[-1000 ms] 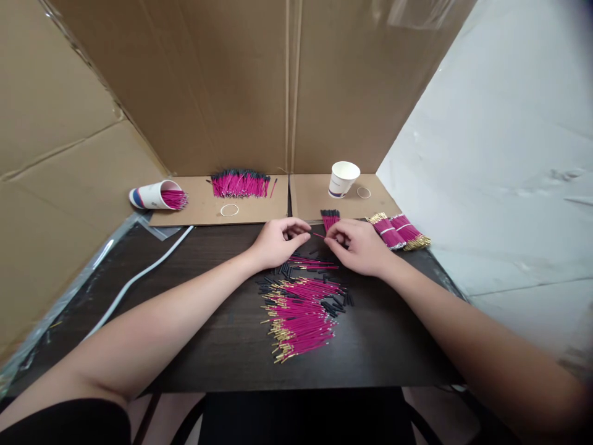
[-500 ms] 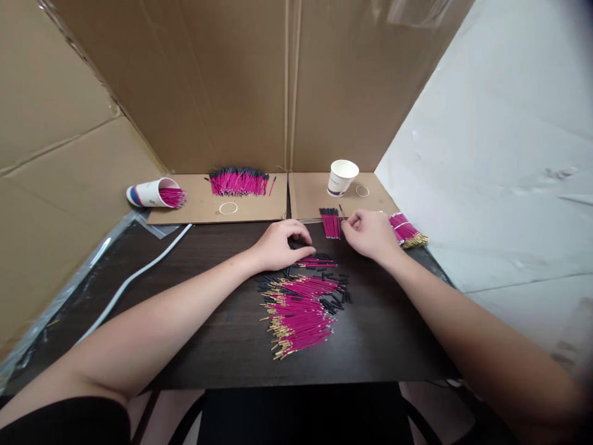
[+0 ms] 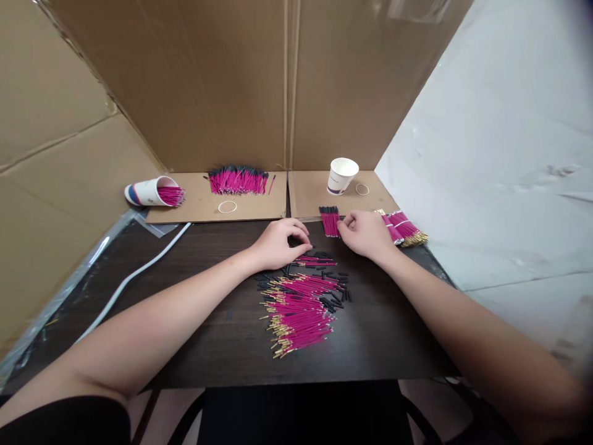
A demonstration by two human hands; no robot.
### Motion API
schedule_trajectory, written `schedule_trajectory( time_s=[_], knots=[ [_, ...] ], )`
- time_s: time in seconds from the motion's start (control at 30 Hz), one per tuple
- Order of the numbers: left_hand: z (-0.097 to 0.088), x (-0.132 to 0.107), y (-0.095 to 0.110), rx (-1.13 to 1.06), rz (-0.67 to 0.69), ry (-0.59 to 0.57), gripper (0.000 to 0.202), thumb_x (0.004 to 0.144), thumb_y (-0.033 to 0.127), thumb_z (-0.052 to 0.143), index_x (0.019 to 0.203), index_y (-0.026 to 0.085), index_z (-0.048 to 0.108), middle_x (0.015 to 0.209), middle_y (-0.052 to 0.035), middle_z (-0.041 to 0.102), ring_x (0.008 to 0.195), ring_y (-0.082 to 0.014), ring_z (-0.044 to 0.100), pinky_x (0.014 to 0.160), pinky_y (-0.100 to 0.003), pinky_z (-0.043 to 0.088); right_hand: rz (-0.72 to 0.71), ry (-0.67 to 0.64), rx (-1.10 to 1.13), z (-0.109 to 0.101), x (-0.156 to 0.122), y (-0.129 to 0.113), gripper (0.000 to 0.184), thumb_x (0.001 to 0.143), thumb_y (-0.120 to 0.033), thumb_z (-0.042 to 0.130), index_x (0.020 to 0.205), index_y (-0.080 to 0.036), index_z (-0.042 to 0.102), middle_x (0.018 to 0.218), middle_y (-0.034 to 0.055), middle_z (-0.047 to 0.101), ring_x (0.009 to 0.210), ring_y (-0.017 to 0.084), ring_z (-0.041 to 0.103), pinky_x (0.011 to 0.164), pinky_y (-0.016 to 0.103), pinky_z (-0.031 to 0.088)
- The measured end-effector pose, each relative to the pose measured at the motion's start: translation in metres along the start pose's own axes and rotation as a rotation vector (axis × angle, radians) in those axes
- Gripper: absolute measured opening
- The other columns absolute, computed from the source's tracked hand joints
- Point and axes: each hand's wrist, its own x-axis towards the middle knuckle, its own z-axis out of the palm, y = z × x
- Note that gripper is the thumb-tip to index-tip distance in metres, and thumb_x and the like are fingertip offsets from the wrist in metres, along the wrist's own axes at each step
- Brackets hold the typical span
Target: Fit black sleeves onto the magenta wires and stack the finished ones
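Observation:
My left hand point(image 3: 283, 244) rests on the dark table with fingers loosely curved, thumb and forefinger slightly apart. Just below its fingertips lie a few thin pink sticks point(image 3: 315, 261) and loose black sleeves point(image 3: 334, 301). A big pile of pink sticks with gold ends point(image 3: 301, 315) spreads closer to me. My right hand point(image 3: 365, 233) is closed, its fingertips touching the right edge of a neat row of black-capped pink sticks point(image 3: 330, 222). Anything in its pinch is hidden. Right behind it sit banded bundles of pink sticks point(image 3: 405, 228).
A white paper cup point(image 3: 343, 176) stands upright beside a rubber band point(image 3: 362, 189) on a cardboard strip. Another cup point(image 3: 151, 191) lies tipped with pink sticks inside. Black-capped sticks point(image 3: 238, 181) and a second band point(image 3: 227, 207) are at back left. Cardboard walls point(image 3: 222, 86) enclose the table.
The black-capped stick that stood out by my right fingertips is no longer separate. My right fingers have shifted slightly left, against the row. My left hand has barely moved.

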Motion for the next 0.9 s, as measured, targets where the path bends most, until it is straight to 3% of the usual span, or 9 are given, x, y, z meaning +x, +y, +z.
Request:
schedule_trajectory(
  time_s=[0.5,0.7,0.9],
  knots=[
    [0.0009,-0.0010,-0.0040,0.029,0.076,-0.044,0.014,0.103,0.011,0.080,0.092,0.019,0.076,0.118,-0.0097,0.077,0.112,-0.0291,0.074,0.107,-0.050,0.058,0.005,-0.031,0.012,-0.0007,-0.0002,-0.0001,0.031,0.102,-0.025,0.079,0.073,-0.025,0.066,0.073,0.0035,0.073,0.071,0.027,0.065,0.069,0.040,0.040],
    [0.0015,-0.0005,-0.0031,0.033,0.042,-0.032,0.013,0.099,0.010,0.084,0.091,0.019,0.079,0.114,-0.0090,0.077,0.107,-0.0279,0.075,0.104,-0.047,0.058,-0.014,-0.031,0.019,-0.0015,0.0000,0.0002,0.033,0.104,-0.026,0.075,0.073,-0.025,0.065,0.071,0.0041,0.071,0.068,0.026,0.062,0.068,0.039,0.037],
    [0.0005,-0.0002,-0.0041,0.026,0.087,-0.027,0.010,0.100,0.012,0.088,0.103,0.021,0.088,0.114,-0.0077,0.079,0.107,-0.0276,0.076,0.104,-0.048,0.059,-0.039,-0.027,0.036,-0.0025,-0.0002,-0.0006,0.037,0.107,-0.026,0.070,0.071,-0.025,0.061,0.071,0.0040,0.068,0.068,0.025,0.057,0.069,0.039,0.035]
  ],
)
